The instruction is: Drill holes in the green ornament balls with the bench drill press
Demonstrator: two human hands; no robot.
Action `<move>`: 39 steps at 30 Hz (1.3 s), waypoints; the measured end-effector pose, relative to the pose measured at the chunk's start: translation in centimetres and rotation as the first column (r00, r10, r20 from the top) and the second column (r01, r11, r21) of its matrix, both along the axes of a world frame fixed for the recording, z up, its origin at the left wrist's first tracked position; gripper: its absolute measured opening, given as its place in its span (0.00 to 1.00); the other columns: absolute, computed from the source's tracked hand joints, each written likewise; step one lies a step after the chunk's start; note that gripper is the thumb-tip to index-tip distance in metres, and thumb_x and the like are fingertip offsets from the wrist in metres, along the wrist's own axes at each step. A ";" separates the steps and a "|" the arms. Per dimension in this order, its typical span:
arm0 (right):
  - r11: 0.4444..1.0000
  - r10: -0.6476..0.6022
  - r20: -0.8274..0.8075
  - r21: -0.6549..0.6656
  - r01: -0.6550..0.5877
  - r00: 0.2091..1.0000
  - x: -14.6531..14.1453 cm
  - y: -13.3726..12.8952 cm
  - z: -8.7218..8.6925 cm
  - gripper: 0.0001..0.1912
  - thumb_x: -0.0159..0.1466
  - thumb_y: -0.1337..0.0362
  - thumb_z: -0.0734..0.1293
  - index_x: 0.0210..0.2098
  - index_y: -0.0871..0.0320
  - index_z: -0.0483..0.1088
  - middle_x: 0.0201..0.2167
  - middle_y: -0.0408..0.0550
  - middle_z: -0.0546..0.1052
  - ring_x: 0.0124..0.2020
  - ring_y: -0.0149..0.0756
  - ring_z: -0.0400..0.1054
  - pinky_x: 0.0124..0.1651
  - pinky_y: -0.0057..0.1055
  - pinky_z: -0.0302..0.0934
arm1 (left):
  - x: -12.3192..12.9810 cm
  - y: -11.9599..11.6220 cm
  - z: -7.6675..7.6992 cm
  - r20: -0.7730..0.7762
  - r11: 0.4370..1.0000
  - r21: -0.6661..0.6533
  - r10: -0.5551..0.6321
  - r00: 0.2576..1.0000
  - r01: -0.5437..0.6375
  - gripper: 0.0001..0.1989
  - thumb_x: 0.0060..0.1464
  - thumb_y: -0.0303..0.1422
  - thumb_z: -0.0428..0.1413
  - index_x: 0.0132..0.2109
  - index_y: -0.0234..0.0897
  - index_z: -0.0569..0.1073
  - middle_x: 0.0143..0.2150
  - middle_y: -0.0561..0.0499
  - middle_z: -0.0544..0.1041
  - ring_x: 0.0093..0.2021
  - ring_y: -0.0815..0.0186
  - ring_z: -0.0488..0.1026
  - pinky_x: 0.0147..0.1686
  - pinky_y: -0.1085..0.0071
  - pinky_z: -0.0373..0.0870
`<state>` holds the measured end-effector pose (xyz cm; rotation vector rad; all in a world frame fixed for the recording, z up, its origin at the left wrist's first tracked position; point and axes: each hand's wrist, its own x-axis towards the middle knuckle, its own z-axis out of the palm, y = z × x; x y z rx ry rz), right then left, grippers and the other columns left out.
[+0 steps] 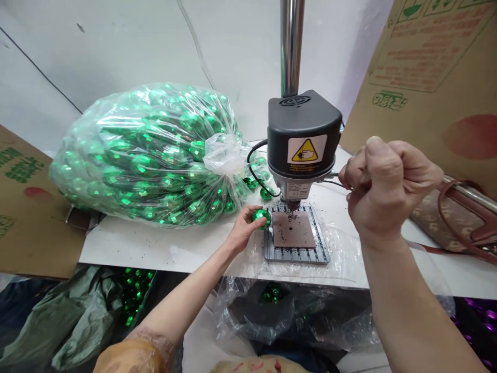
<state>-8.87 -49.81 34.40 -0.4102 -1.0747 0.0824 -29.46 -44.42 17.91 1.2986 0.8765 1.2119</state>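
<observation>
My left hand (245,226) is closed round a shiny green faceted ball (261,219), thumb in front and fingers behind. Ball and hand are just left of the drill press base plate (322,255). On that plate lies a flat brown board (283,235) with a small dark hole, dark shavings scattered over it. Above the hole points the drill bit, under the black motor head (305,134) of the bench drill press. My right hand (382,186) is raised in a fist around the press's feed lever (333,175); its grip end is hidden by the fingers.
A tied clear bag (147,155) full of green balls fills the table's left side. Loose green balls (266,194) lie behind the plate. Cardboard boxes (430,77) flank the table (135,248). More green balls (135,290) sit below its front edge, purple ones (477,316) lower right.
</observation>
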 end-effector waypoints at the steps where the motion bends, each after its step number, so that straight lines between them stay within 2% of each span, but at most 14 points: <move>1: 1.000 -0.002 0.000 0.005 0.002 1.000 0.0 0.0 0.0 0.22 0.60 0.67 0.66 0.14 0.58 0.54 0.11 0.35 0.55 0.12 0.21 0.49 0.17 0.28 0.42 | 0.2 -0.4 0.3 -0.015 0.999 0.019 -0.049 0.999 0.049 0.29 0.45 0.47 0.67 0.50 0.37 0.71 0.42 0.48 0.75 0.41 0.66 0.73 0.42 0.70 0.69; 3: 1.000 -0.008 -0.001 -0.001 0.008 1.000 0.1 0.1 -0.1 0.22 0.60 0.67 0.66 0.14 0.58 0.54 0.11 0.35 0.55 0.12 0.21 0.49 0.17 0.28 0.42 | 0.6 -1.0 0.6 -0.073 0.993 0.049 -0.103 0.992 0.107 0.28 0.47 0.46 0.66 0.52 0.39 0.70 0.42 0.49 0.75 0.42 0.65 0.72 0.43 0.70 0.69; 7: 1.000 0.014 0.015 -0.011 -0.014 1.000 0.2 0.0 -0.2 0.22 0.61 0.67 0.66 0.14 0.58 0.54 0.11 0.35 0.55 0.13 0.21 0.50 0.19 0.28 0.43 | 1.3 -1.1 0.4 -0.210 0.986 0.128 -0.076 0.975 0.105 0.29 0.42 0.42 0.69 0.49 0.38 0.70 0.42 0.49 0.75 0.42 0.63 0.73 0.43 0.68 0.68; 10: 0.999 0.033 0.020 -0.014 -0.032 0.999 0.1 -0.1 -0.1 0.22 0.61 0.67 0.66 0.15 0.58 0.53 0.11 0.35 0.55 0.14 0.21 0.50 0.20 0.28 0.43 | 2.0 -0.9 -0.1 -0.317 0.966 0.222 -0.058 0.947 0.134 0.28 0.43 0.40 0.69 0.51 0.38 0.72 0.47 0.46 0.76 0.46 0.60 0.72 0.46 0.66 0.67; 12: 1.000 0.029 0.017 -0.008 -0.029 0.999 0.1 -0.1 -0.1 0.22 0.61 0.67 0.66 0.15 0.58 0.53 0.11 0.35 0.55 0.14 0.21 0.50 0.20 0.28 0.43 | 2.5 -0.7 -0.5 -0.349 0.954 0.277 -0.008 0.937 0.112 0.29 0.45 0.40 0.68 0.53 0.39 0.71 0.50 0.46 0.75 0.48 0.59 0.71 0.48 0.65 0.66; 15: 0.999 0.035 0.018 -0.004 -0.035 0.999 0.1 -0.2 -0.1 0.23 0.62 0.67 0.66 0.15 0.58 0.53 0.12 0.35 0.54 0.14 0.21 0.50 0.20 0.27 0.43 | 3.2 -0.5 -1.0 -0.385 0.945 0.321 0.072 0.920 0.060 0.30 0.44 0.40 0.68 0.53 0.39 0.69 0.48 0.47 0.75 0.46 0.59 0.72 0.47 0.65 0.67; 18: 0.999 0.038 0.044 -0.016 -0.038 0.998 0.2 -0.1 -0.2 0.24 0.63 0.66 0.66 0.16 0.58 0.52 0.12 0.35 0.55 0.14 0.21 0.50 0.20 0.27 0.43 | 3.8 -0.2 -1.2 -0.449 0.915 0.389 0.090 0.889 0.104 0.29 0.45 0.41 0.68 0.53 0.40 0.70 0.47 0.47 0.75 0.48 0.57 0.72 0.47 0.63 0.68; 22: 0.999 -0.038 0.105 -0.023 0.041 0.994 0.3 0.0 -0.5 0.24 0.65 0.63 0.64 0.17 0.58 0.50 0.13 0.36 0.54 0.15 0.22 0.50 0.20 0.26 0.45 | 4.3 -0.3 -1.6 -0.502 0.858 0.492 0.139 0.854 0.150 0.26 0.53 0.42 0.63 0.57 0.42 0.69 0.52 0.45 0.74 0.54 0.54 0.70 0.55 0.57 0.64; 24: 0.994 -0.095 0.137 -0.045 0.102 0.986 0.3 0.1 -0.6 0.24 0.67 0.60 0.63 0.18 0.57 0.49 0.14 0.36 0.54 0.15 0.22 0.50 0.20 0.27 0.46 | 4.6 -0.7 -2.0 -0.491 0.867 0.482 0.145 0.859 0.129 0.26 0.57 0.41 0.59 0.61 0.42 0.67 0.55 0.44 0.73 0.56 0.54 0.68 0.58 0.56 0.62; 28: 0.992 -0.107 0.151 -0.052 0.116 0.983 0.4 0.1 -0.8 0.25 0.67 0.59 0.63 0.19 0.57 0.48 0.14 0.37 0.53 0.16 0.22 0.49 0.20 0.27 0.46 | 5.1 -1.3 -2.8 -0.341 0.944 0.328 0.087 0.936 0.032 0.29 0.59 0.41 0.58 0.64 0.42 0.60 0.60 0.43 0.68 0.61 0.57 0.66 0.60 0.60 0.63; 32: 0.985 -0.137 0.178 -0.082 0.154 0.974 0.4 0.0 -0.8 0.25 0.68 0.57 0.62 0.20 0.57 0.46 0.15 0.37 0.52 0.16 0.21 0.49 0.21 0.26 0.47 | 5.4 -1.0 -2.9 -0.221 0.969 0.246 0.094 0.971 -0.038 0.29 0.51 0.41 0.64 0.57 0.39 0.65 0.53 0.44 0.73 0.54 0.58 0.71 0.55 0.60 0.68; 35: 0.978 -0.147 0.186 -0.121 0.171 0.972 0.4 -0.2 -0.9 0.25 0.68 0.55 0.61 0.21 0.57 0.46 0.16 0.38 0.52 0.17 0.22 0.49 0.22 0.26 0.48 | 5.7 -0.7 -2.7 -0.198 0.974 0.227 0.060 0.978 -0.014 0.28 0.47 0.40 0.67 0.54 0.38 0.69 0.50 0.45 0.75 0.51 0.57 0.73 0.54 0.58 0.69; 39: 0.980 -0.102 0.158 -0.152 0.126 0.982 0.4 -0.3 -0.8 0.26 0.67 0.53 0.62 0.20 0.56 0.47 0.16 0.38 0.52 0.17 0.23 0.50 0.23 0.28 0.49 | 6.3 -1.0 -2.4 -0.170 0.976 0.218 0.031 0.985 0.007 0.30 0.45 0.39 0.68 0.55 0.38 0.69 0.51 0.45 0.76 0.52 0.56 0.73 0.55 0.58 0.69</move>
